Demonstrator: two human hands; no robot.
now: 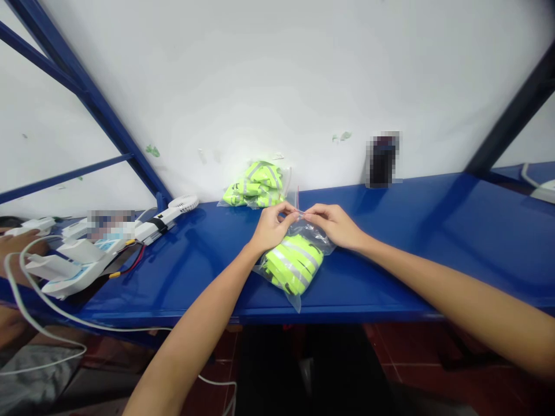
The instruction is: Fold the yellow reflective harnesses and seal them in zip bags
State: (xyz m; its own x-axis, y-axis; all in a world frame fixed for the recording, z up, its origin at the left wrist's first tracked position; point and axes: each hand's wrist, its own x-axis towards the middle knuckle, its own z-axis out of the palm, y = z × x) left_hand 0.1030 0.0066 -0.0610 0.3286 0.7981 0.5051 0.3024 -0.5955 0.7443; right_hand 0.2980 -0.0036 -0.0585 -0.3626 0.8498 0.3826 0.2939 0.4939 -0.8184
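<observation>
A clear plastic bag with a folded neon-yellow item with grey stripes (292,263) inside lies near the front edge of the blue table. At the bag's top edge, my left hand (275,225) pinches the plastic between thumb and fingers. My right hand (332,224) pinches the same edge just to the right, the fingertips of both hands almost meeting. Behind my hands, against the wall, rests a second clear bag (258,185) filled with similar yellow striped material.
White power strips with plugs (82,260) and trailing white cables lie at the left, beside a small white fan (183,203). Another person's hand (19,248) is at the far left. A dark blurred object (383,160) leans against the wall.
</observation>
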